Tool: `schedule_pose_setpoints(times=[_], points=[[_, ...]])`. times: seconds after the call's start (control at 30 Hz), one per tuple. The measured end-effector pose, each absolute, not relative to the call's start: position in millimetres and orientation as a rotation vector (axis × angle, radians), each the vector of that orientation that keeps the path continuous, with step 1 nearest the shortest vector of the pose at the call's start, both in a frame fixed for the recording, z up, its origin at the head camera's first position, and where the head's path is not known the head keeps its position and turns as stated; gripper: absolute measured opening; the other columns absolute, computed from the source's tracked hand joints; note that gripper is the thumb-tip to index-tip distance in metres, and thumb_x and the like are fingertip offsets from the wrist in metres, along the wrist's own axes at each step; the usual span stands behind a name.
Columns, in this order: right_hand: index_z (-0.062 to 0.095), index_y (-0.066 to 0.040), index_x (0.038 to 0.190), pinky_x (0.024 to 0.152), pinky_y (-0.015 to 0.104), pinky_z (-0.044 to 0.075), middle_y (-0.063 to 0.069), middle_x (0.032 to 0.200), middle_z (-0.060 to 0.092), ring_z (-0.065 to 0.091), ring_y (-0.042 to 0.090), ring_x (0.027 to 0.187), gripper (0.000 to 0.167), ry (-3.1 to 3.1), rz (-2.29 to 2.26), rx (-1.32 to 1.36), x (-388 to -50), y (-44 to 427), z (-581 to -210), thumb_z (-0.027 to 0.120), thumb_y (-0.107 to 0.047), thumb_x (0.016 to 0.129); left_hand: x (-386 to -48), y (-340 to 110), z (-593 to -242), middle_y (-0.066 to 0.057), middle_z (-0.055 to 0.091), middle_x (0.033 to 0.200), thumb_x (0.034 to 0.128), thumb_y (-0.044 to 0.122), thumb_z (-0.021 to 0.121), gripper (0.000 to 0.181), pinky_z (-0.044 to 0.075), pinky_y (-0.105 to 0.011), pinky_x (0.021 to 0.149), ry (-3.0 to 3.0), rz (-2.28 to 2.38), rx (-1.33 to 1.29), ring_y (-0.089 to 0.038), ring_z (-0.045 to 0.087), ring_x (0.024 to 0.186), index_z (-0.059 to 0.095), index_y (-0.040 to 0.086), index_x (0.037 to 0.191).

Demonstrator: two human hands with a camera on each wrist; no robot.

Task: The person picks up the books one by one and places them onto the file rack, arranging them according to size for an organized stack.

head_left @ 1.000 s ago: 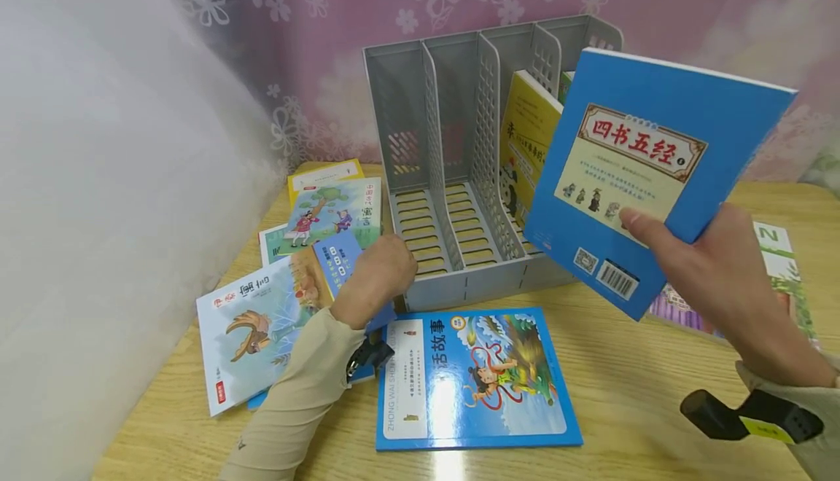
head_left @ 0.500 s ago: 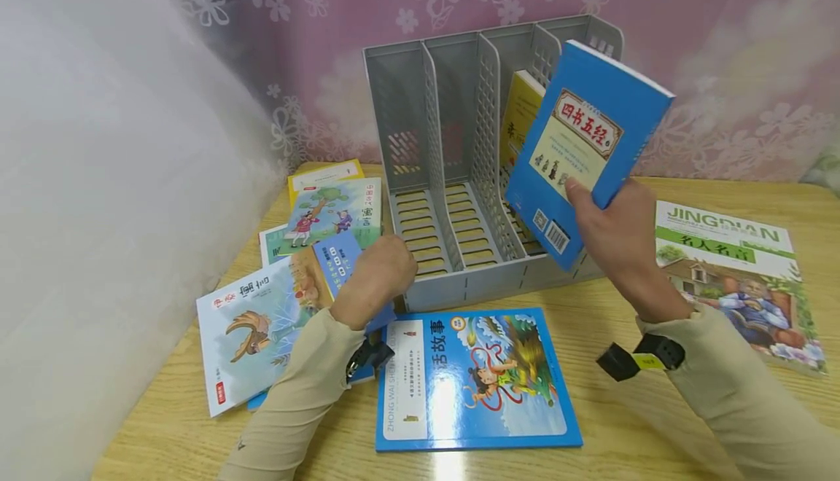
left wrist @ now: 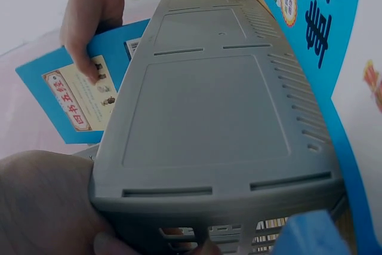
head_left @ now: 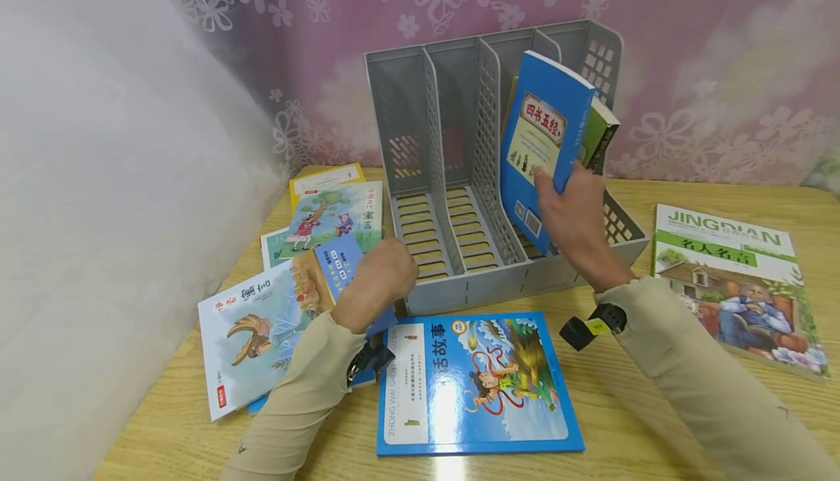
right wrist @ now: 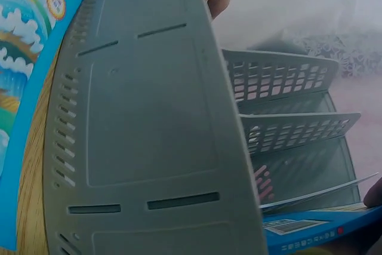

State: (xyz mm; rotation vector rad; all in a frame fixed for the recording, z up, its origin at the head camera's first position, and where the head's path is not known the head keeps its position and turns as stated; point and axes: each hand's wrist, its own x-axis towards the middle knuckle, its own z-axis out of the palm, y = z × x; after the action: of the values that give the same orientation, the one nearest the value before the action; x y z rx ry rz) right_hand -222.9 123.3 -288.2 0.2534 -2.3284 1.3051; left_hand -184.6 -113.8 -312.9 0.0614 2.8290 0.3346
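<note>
Counter (head_left: 630, 423), with grey rack (head_left: 485, 284) at far centre. Blue book (head_left: 541, 147), tilted, partly within the rack's third compartment from left; right hand (head_left: 579, 215), fingers gripping this book; left hand (head_left: 377, 283), fingers curled on the rack's near left edge.

access to the gray rack (head_left: 485, 286): the two leftmost compartments lie open from above and from the front, parted by a divider (head_left: 432, 109), whereas the blue book (head_left: 541, 142) and right hand (head_left: 577, 219) obstruct the third, and a green book (head_left: 599, 131) stands tilted beside them. at the left front corner, the left hand (head_left: 380, 277) and piled books (head_left: 249, 335) bar approach; bare desk (head_left: 610, 408) beside the flat book (head_left: 499, 386) is overhung by the right sleeve (head_left: 709, 379).
</note>
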Motion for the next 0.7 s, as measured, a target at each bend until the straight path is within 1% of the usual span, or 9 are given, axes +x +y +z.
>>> schedule_pose_setpoints(times=[0.07, 0.13, 0.27, 0.37, 0.4, 0.5, 0.53, 0.6, 0.7], points=[[0.055, 0.002, 0.132, 0.064, 0.044, 0.057, 0.026, 0.112, 0.065, 0.069, 0.038, 0.084, 0.043, -2.328, 1.309, 0.257, -227, 122, -291, 0.048, -0.028, 0.101, -185, -114, -313, -0.012, 0.05, 0.079, 0.0981, 0.01, 0.042, 0.023, 0.049, -0.031, 0.049, 2.825, 0.316, 0.06, -0.019, 0.049, 0.058, 0.054, -0.004, 0.085], [0.053, 0.003, 0.133, 0.076, 0.05, 0.055, 0.027, 0.115, 0.064, 0.067, 0.038, 0.096, 0.044, -2.335, 1.305, 0.256, -230, 121, -295, 0.047, -0.028, 0.101, -186, -114, -313, -0.011, 0.051, 0.079, 0.098, 0.01, 0.042, 0.023, 0.049, -0.031, 0.05, 2.824, 0.312, 0.06, -0.019, 0.049, 0.058, 0.054, -0.004, 0.085], [0.05, 0.001, 0.136, 0.059, 0.028, 0.052, 0.026, 0.106, 0.067, 0.07, 0.033, 0.073, 0.045, -2.341, 1.263, 0.273, -235, 125, -306, 0.047, -0.028, 0.102, -187, -114, -314, -0.012, 0.051, 0.08, 0.098, 0.011, 0.043, 0.022, 0.049, -0.031, 0.048, 2.824, 0.329, 0.044, -0.019, 0.051, 0.059, 0.054, -0.005, 0.089], [0.05, 0.003, 0.135, 0.042, 0.021, 0.039, 0.027, 0.081, 0.068, 0.06, 0.023, 0.044, 0.046, -2.36, 1.233, 0.272, -239, 129, -312, 0.047, -0.029, 0.102, -187, -112, -314, -0.013, 0.052, 0.083, 0.0986, 0.013, 0.043, 0.023, 0.05, -0.031, 0.05, 2.822, 0.328, 0.044, -0.02, 0.053, 0.061, 0.055, -0.006, 0.091], [0.049, 0.003, 0.136, 0.042, 0.02, 0.04, 0.027, 0.082, 0.068, 0.062, 0.022, 0.046, 0.047, -2.371, 1.228, 0.279, -240, 129, -313, 0.046, -0.029, 0.102, -187, -112, -314, -0.013, 0.053, 0.084, 0.0988, 0.013, 0.043, 0.024, 0.05, -0.031, 0.05, 2.823, 0.319, 0.052, -0.02, 0.053, 0.062, 0.056, -0.006, 0.091], [0.047, 0.004, 0.137, 0.047, 0.031, 0.051, 0.03, 0.093, 0.067, 0.068, 0.029, 0.058, 0.046, -2.41, 1.234, 0.318, -244, 130, -319, 0.047, -0.025, 0.102, -187, -112, -314, -0.013, 0.052, 0.084, 0.0989, 0.012, 0.043, 0.025, 0.049, -0.03, 0.05, 2.815, 0.302, 0.063, -0.019, 0.051, 0.061, 0.056, -0.004, 0.085], [0.046, 0.004, 0.138, 0.051, 0.035, 0.053, 0.031, 0.101, 0.066, 0.07, 0.032, 0.067, 0.045, -2.425, 1.239, 0.336, -245, 130, -320, 0.046, -0.023, 0.102, -187, -112, -313, -0.012, 0.052, 0.084, 0.099, 0.012, 0.043, 0.025, 0.048, -0.03, 0.049, 2.812, 0.302, 0.064, -0.019, 0.051, 0.061, 0.055, -0.004, 0.084], [0.044, 0.003, 0.141, 0.067, 0.046, 0.056, 0.031, 0.121, 0.059, 0.066, 0.041, 0.092, 0.045, -2.451, 1.241, 0.37, -249, 129, -321, 0.047, -0.019, 0.101, -186, -112, -312, -0.012, 0.051, 0.082, 0.099, 0.012, 0.042, 0.025, 0.047, -0.029, 0.048, 2.806, 0.299, 0.066, -0.018, 0.049, 0.059, 0.054, -0.004, 0.083], [0.046, 0.005, 0.138, 0.064, 0.047, 0.055, 0.032, 0.118, 0.06, 0.067, 0.043, 0.089, 0.044, -2.522, 1.182, 0.378, -253, 128, -322, 0.048, -0.018, 0.1, -186, -113, -313, -0.012, 0.05, 0.08, 0.0987, 0.011, 0.042, 0.024, 0.045, -0.028, 0.046, 2.807, 0.316, 0.055, -0.018, 0.048, 0.057, 0.052, -0.003, 0.082]])
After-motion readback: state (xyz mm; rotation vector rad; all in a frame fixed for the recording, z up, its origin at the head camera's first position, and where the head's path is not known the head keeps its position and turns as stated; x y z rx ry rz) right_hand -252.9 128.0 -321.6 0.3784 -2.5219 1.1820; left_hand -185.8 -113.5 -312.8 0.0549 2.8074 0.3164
